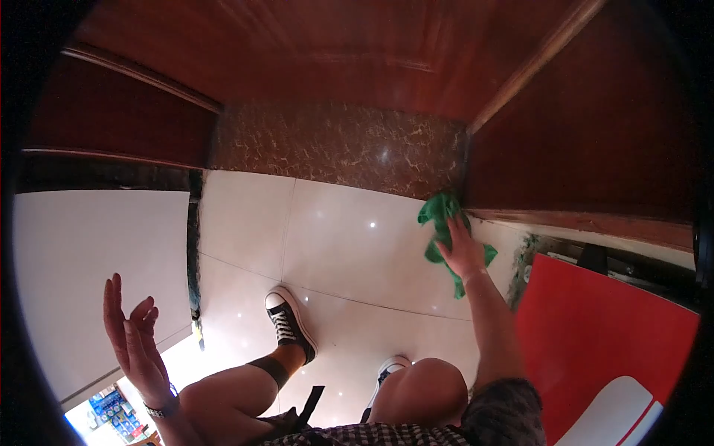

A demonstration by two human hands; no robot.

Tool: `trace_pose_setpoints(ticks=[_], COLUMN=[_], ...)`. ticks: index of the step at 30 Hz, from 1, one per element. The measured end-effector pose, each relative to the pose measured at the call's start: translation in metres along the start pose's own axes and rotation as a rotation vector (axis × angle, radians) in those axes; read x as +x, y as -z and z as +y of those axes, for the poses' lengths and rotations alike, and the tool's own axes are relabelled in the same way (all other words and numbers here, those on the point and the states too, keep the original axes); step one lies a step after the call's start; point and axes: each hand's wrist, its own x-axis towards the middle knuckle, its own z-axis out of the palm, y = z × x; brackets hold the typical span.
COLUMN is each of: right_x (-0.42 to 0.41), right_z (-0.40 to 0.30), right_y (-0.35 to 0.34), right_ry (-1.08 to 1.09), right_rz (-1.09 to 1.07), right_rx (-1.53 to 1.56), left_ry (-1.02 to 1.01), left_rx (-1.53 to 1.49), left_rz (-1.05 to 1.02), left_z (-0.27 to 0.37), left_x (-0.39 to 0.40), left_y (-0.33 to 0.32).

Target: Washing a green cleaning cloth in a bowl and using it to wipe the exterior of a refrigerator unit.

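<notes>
A crumpled green cloth [443, 237] lies on the pale tiled floor [346, 240] at the corner where the brown marbled door sill [340, 142] meets the door frame. Pressing on that cloth from above is my right hand [463, 248], its fingers spread and pointing towards the sill. The cloth spills out on both sides of the hand. At the left my left hand [134, 340] is raised in the air, holding nothing, with its fingers apart. A metal watch band [156, 411] circles the left wrist.
Dark red wooden door panels [312, 50] rise ahead, with another wooden panel [574, 128] at right. A white panel [100, 267] stands at left, a red board [602, 334] at right. My sneakers [287, 320] rest on the tiles. Colourful packages [117, 412] show at lower left.
</notes>
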Motion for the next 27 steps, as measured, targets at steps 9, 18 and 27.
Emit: trace_pose_setpoints(ticks=[9,18,27], right_x=[0.013,-0.021,-0.005], right_z=[-0.022,0.005,0.013], right_y=[0.008,-0.012,0.007], right_ry=[0.067,-0.094,-0.111], right_rz=[-0.092,0.002,-0.099], right_rx=[-0.117,-0.034,0.043], left_ry=[0.029,0.12,0.096], left_rx=[-0.021,-0.105,0.049], left_rz=[-0.02,-0.006,0.015], left_z=[0.0,-0.008,-0.004], left_x=[0.0,-0.002,-0.001], left_y=[-0.009,0.01,0.011])
